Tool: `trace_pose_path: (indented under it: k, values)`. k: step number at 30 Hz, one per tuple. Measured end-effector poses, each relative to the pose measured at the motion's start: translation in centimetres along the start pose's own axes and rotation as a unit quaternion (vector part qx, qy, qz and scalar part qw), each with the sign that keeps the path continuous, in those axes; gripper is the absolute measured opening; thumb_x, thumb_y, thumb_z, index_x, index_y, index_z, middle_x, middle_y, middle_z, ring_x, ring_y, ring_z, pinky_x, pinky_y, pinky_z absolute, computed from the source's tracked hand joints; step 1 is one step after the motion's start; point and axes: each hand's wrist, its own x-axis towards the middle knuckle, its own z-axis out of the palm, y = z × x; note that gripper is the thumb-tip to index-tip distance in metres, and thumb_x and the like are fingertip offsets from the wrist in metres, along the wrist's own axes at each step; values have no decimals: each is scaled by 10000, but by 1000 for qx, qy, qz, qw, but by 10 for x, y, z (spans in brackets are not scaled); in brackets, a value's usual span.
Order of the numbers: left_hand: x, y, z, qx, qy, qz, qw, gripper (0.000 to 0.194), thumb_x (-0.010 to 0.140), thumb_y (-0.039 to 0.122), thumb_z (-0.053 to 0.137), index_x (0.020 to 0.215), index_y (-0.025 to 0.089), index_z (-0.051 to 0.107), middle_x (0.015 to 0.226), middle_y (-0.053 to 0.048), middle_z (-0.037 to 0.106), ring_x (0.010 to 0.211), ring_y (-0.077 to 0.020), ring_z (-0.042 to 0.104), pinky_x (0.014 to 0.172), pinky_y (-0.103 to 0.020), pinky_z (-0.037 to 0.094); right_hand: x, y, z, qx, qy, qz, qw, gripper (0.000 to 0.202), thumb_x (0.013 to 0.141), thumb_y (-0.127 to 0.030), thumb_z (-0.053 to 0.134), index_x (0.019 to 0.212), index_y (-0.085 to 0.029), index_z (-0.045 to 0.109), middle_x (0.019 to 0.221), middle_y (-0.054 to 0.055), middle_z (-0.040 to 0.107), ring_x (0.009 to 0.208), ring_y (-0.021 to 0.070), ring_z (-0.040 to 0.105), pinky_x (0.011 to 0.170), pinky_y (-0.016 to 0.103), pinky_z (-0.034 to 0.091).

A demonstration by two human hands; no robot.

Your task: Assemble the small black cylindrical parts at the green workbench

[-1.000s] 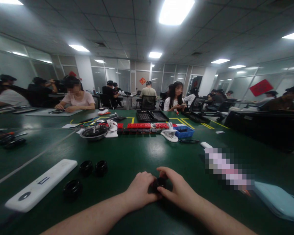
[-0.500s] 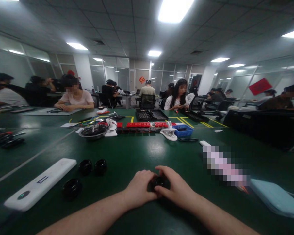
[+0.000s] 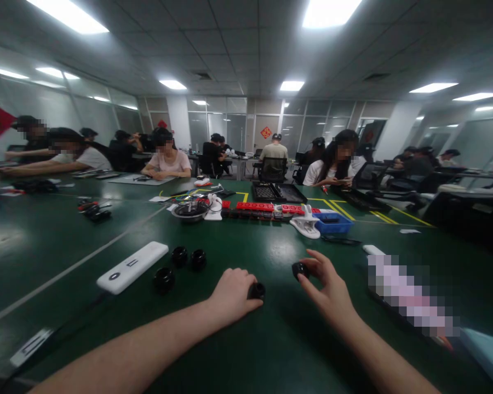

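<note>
My left hand [image 3: 235,293] rests low over the green table [image 3: 230,350], its fingers closed round a black round part [image 3: 258,291] with a hollow top. Off to the right, my right hand [image 3: 326,282] pinches a second black round part [image 3: 300,270] between thumb and fingers. A gap of bare green surface separates the two hands. Left of my left hand sit a black ring-like piece [image 3: 164,279], another one [image 3: 179,256] and a third [image 3: 198,259].
A white power bank [image 3: 132,268] with a cable lies at left. Farther back are a metal bowl [image 3: 190,211], red blocks [image 3: 258,207], a white clamp [image 3: 306,223] and a blue tray [image 3: 332,223]. A blurred-out item [image 3: 411,295] lies at right. People sit beyond the table.
My hands were together at one black piece; now they are apart, each with a black part. My right hand has moved away to the right. The camera view has turned left.
</note>
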Motion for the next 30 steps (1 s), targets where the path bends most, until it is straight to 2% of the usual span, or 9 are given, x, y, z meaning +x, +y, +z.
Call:
trace_pose_path:
  k: [3, 7, 9, 11, 14, 18, 22, 26, 30]
  values:
    - [-32, -18, -10, 19, -3, -77, 997, 303, 732, 410, 628, 974, 230, 610, 939, -31, 625, 886, -227, 565, 753, -324, 421, -3, -4, -3, -10, -24, -1, 1000, 483, 750, -332, 536, 1178, -182, 372, 1005, 109, 611, 948, 254, 599, 900, 471, 431]
    - [-73, -43, -18, 57, 25, -201, 978, 360, 791, 388, 558, 1076, 168, 566, 949, -75, 632, 850, -228, 595, 693, -304, 450, -7, -13, -4, -10, -59, -13, 998, 474, 764, -308, 528, 1192, -190, 360, 1014, 99, 610, 965, 244, 590, 901, 463, 433]
    - [-83, -51, -19, 79, 40, -261, 961, 399, 800, 406, 536, 1107, 152, 549, 945, -83, 635, 847, -233, 600, 661, -293, 457, -9, -16, -1, -7, -71, -20, 997, 466, 765, -296, 526, 1188, -192, 362, 1006, 94, 607, 940, 235, 597, 889, 459, 443]
    - [-85, -57, -20, 88, 49, -290, 952, 409, 813, 415, 509, 1122, 150, 540, 926, -88, 642, 847, -239, 606, 639, -286, 461, -9, -18, 2, -5, -76, -24, 997, 444, 760, -287, 524, 1170, -197, 378, 983, 85, 608, 893, 223, 609, 863, 452, 462]
    - [-82, -61, -21, 88, 50, -296, 950, 374, 820, 405, 494, 1087, 153, 563, 876, -90, 656, 835, -244, 615, 625, -286, 465, -10, -17, 9, -7, -82, -26, 996, 407, 760, -269, 515, 1145, -198, 402, 946, 66, 611, 852, 202, 616, 820, 417, 493]
    - [-77, -63, -24, 90, 54, -293, 950, 309, 821, 384, 498, 998, 156, 609, 920, -97, 655, 875, -250, 607, 630, -283, 468, -13, -13, 19, -12, -96, -28, 995, 384, 758, -225, 520, 1129, -198, 423, 930, 45, 614, 833, 178, 617, 769, 363, 518]
    - [-78, -63, -26, 95, 59, -292, 950, 308, 827, 379, 490, 976, 146, 625, 895, -98, 664, 825, -244, 619, 596, -273, 461, -16, -8, 29, -16, -120, -37, 992, 392, 756, -188, 535, 1135, -201, 436, 935, 36, 615, 831, 163, 616, 776, 341, 514]
    - [-97, -59, -34, 104, 79, -302, 945, 430, 810, 481, 467, 1011, 139, 630, 852, -107, 668, 803, -276, 615, 576, -297, 442, -17, -6, 35, -32, -129, -40, 990, 388, 745, -156, 545, 1119, -165, 443, 1004, 74, 581, 865, 174, 606, 809, 356, 497]
    - [-127, -73, -47, 64, 134, -312, 938, 452, 793, 578, 392, 985, 253, 641, 661, -2, 634, 626, -222, 603, 483, -258, 382, -9, -25, 44, -41, -148, -56, 987, 347, 751, -152, 559, 1081, -144, 451, 957, 75, 585, 872, 176, 606, 785, 326, 509]
